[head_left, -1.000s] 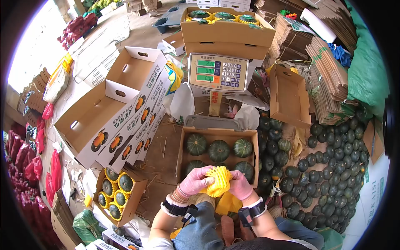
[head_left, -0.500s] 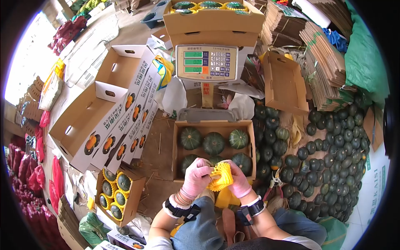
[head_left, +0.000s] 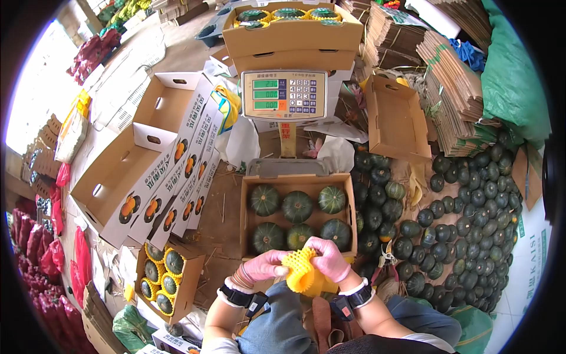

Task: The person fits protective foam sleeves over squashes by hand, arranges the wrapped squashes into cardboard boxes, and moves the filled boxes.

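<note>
A yellow foam net sleeve (head_left: 300, 272) is bunched between my two pink-gloved hands, above my lap. My left hand (head_left: 263, 266) pinches its left side with thumb and fingers. On the other side, my right hand (head_left: 330, 258) grips the upper right edge. Just beyond them, a cardboard box (head_left: 244, 215) holds several dark green squashes (head_left: 297, 207) in two rows, without sleeves. The box rests on the platform of a scale, whose display (head_left: 284, 94) faces me.
White printed boxes (head_left: 141, 194) lean in a stack at left. Below them, a small carton (head_left: 192, 277) holds sleeved squashes. Loose squashes (head_left: 471, 236) cover the floor at right, with red-handled pruning shears (head_left: 387, 258) nearby. An open carton (head_left: 396, 118) and flattened cardboard (head_left: 451, 76) lie behind.
Both hands have drawn back slightly toward me and the sleeve hangs lower, its mesh more spread. The box's front-row squashes now show more fully. The view has shifted a little.
</note>
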### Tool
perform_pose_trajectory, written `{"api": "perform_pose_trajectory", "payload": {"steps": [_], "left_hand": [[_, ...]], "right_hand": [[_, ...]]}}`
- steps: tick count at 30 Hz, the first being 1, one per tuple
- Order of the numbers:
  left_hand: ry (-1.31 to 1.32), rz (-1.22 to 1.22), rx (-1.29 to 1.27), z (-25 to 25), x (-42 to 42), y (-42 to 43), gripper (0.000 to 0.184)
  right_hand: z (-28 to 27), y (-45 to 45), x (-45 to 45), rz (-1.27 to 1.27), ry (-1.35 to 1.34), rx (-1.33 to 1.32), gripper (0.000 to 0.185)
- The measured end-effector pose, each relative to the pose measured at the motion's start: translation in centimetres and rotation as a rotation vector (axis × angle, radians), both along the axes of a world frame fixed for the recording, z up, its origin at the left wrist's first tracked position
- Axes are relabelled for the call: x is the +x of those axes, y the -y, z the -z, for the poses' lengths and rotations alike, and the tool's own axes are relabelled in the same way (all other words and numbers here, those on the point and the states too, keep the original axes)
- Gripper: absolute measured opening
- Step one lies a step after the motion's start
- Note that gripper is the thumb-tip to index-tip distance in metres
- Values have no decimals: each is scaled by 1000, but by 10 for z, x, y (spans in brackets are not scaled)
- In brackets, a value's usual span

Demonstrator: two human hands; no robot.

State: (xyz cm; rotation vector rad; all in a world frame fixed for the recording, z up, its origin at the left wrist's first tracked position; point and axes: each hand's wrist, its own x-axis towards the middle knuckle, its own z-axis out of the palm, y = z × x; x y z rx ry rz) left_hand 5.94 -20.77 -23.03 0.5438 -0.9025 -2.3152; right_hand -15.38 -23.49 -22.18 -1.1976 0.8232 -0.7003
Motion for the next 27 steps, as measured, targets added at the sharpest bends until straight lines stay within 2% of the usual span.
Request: {"api": "perform_pose_trajectory", "payload": {"steps": [2,5,6,8,9,10,12,13,14,15,18,21,25,27], "left_hand": [[-62,-9,110,-3,0,-7,51],[46,321,-10,19,13,0,46],[50,324,-100,26,9,0,44],[96,367,-114,34,17,2,44],[120,386,-124,38,20,4,43],[87,286,-187,34,17,6,43],[17,-55,-33,20,13,-2,42],[-22,-222,47,10,10,-4,41],[-28,-275,85,6,7,-3,37],[-38,-304,115,2,2,-3,35],[-57,-363,159,-5,-8,-4,29],[-83,-333,151,-16,-3,-6,30],[-95,-250,136,-8,-2,-23,33],[-67,-161,144,-3,-4,-29,31]], "right_hand": [[-13,-2,0,-19,11,42,11],[-18,-6,-4,-66,85,154,14],[-22,-7,-7,-93,120,222,16],[-35,-9,-10,-137,165,315,20],[-24,-11,-17,-183,211,357,22],[-27,-14,-15,-225,281,421,27],[-37,-21,-10,-314,439,593,41],[-16,-31,-12,-364,427,696,45],[-15,-32,-11,-393,342,665,45],[-15,-32,-10,-420,255,635,45],[-4,-38,-7,-427,285,637,45],[-19,-36,-11,-384,349,524,43],[-25,-39,-15,-286,647,467,46],[-39,-45,-13,-184,677,513,44]]}}
